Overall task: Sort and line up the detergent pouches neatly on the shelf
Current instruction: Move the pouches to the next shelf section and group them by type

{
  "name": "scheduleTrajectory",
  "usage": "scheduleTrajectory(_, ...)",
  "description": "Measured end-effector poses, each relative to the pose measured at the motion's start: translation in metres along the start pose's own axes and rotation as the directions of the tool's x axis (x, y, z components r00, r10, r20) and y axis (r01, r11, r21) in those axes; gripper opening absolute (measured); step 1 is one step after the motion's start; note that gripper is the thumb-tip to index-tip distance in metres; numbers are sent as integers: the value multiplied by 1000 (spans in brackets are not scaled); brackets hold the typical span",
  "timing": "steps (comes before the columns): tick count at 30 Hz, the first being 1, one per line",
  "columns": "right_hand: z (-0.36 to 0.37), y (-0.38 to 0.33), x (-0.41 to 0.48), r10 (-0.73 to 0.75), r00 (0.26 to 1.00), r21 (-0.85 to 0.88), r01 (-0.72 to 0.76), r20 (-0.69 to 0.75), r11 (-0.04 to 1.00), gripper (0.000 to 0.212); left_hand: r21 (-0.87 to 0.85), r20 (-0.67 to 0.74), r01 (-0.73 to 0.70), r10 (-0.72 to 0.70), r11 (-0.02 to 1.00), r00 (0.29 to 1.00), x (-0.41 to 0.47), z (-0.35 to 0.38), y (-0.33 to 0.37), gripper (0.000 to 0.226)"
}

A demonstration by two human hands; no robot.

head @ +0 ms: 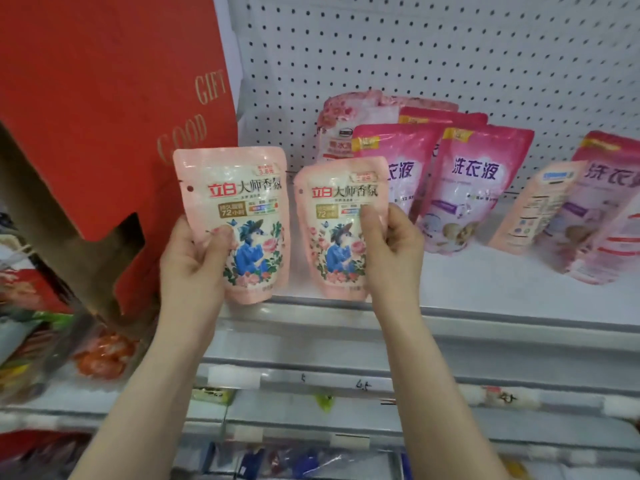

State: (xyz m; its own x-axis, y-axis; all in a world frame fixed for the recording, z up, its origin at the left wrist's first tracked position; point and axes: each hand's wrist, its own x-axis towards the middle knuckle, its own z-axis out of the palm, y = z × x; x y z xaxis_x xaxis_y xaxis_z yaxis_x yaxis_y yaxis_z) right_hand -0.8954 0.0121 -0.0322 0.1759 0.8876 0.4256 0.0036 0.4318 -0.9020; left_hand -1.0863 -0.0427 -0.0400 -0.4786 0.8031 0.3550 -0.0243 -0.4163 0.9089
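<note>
My left hand (194,258) grips a pale pink pouch with a floral picture (242,188), held upright just above the front edge of the white shelf (485,292). Beside it, my right hand (391,251) grips a second identical pale pink pouch (332,223), also upright at the shelf's front. Behind them several darker pink pouches (474,188) stand in a loose cluster near the pegboard back wall, with a rose-patterned pouch (346,123) at the rear. Further right, a pale pouch turned sideways (533,209) leans against another dark pink pouch (602,202).
A large red gift bag (104,98) hangs at the left, close to the left-hand pouch. The white pegboard (450,46) closes the shelf's back. Price rails (346,341) run below, with lower shelves of mixed goods (104,355) underneath.
</note>
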Motion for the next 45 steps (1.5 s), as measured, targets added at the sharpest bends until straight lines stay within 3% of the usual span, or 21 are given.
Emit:
scheduleTrajectory(10, 100, 14, 75, -24, 989, -214, 55, 143, 975, 19, 71, -10, 15, -14, 997, 1000, 34, -4, -21, 26)
scheduleTrajectory(12, 102, 12, 86, -40, 979, -390, 116, 198, 914, 24, 92, -20, 16, -14, 996, 1000, 39, -4, -26, 26)
scheduleTrajectory(16, 104, -16, 114, -111, 929, -652, 328, 352, 683, 55, 97, -52, 34, -29, 995, 998, 47, -1, -32, 25)
scheduleTrajectory(18, 108, -37, 135, -74, 871, -727, 449, 485, 519, 53, 91, -58, 45, -40, 995, 998, 50, 3, -35, 26)
scheduleTrajectory(21, 120, -66, 164, 148, 734, -738, 607, 663, 295, 38, 38, -71, 71, -69, 997, 995, 56, 8, -34, 29)
scheduleTrajectory(24, 138, -76, 186, 372, 591, -684, 702, 716, 200, 49, 3, -78, 113, -112, 994, 991, 62, 11, -31, 29)
scheduleTrajectory(27, 150, -76, 199, 426, 488, -573, 815, 761, 90, 65, 2, -82, 147, -146, 989, 986, 65, 10, -36, 28)
scheduleTrajectory(29, 158, -75, 216, 390, 465, -539, 836, 795, 101, 64, -11, -85, 162, -162, 987, 983, 71, 11, -39, 28)
scheduleTrajectory(35, 172, -73, 273, 329, 487, -567, 795, 809, 216, 42, -48, -87, 237, -241, 970, 967, 89, 22, -44, 28)
scheduleTrajectory(45, 180, -22, 314, 386, 443, -542, 816, 810, 201, 40, -49, -118, 308, -312, 950, 943, 110, 37, -38, 32)
